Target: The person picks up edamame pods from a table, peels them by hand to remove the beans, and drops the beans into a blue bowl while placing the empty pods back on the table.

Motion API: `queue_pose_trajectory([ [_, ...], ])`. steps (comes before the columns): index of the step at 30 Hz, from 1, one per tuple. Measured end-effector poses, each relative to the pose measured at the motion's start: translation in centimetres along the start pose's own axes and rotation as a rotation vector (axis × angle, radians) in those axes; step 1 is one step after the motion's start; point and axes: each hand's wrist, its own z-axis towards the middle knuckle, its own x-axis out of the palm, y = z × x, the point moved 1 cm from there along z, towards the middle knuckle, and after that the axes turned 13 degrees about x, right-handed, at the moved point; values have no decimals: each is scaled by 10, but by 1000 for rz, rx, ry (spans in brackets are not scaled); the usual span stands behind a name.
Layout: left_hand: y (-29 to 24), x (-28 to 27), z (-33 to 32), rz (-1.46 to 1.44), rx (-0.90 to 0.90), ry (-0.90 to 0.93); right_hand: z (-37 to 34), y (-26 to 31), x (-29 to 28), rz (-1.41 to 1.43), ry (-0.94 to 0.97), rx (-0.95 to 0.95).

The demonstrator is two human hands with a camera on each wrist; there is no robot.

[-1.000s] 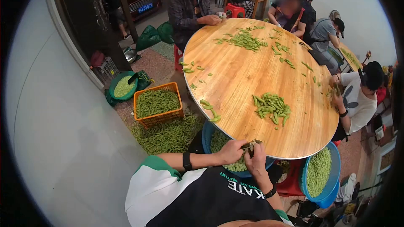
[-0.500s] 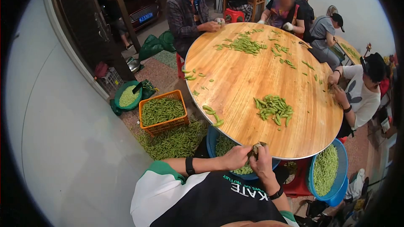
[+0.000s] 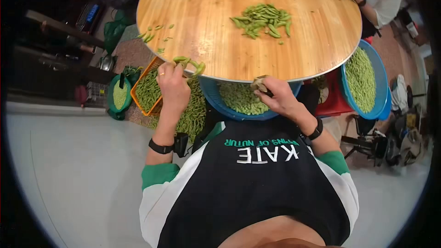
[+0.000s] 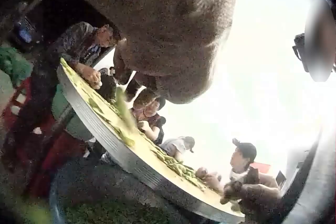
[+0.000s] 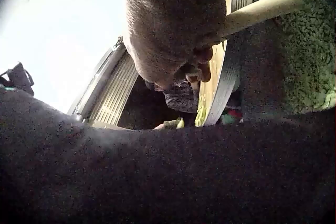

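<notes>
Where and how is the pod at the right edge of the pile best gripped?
Probably by its near end, fingers pinching across its width, coming from the wearer's side: the pod is slim, points roughly that way, and that end juts from the pile.

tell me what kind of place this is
Probably an indoor bean-shelling workroom: a round wooden table carries a pile of edamame pods, a blue basin holds shelled beans, and an orange crate holds more pods.

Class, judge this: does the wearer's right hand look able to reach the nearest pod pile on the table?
Probably yes: mostly bare tabletop lies between the right hand and the pod pile, with no obstacle visible.
</notes>
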Motion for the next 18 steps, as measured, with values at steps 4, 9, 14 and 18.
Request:
queue_pose_trajectory([
  [4, -18, 31, 41, -369, 47, -40, 4, 2, 2, 92, 35, 218],
  [9, -14, 109, 117, -393, 208, 31, 2, 1, -9, 369, -8, 360],
  [14, 7, 166, 139, -263, 191, 106, -4, -2, -18, 559, -24, 549],
  [18, 3, 154, 130, -440, 122, 104, -3, -10, -18, 741, -39, 524],
])
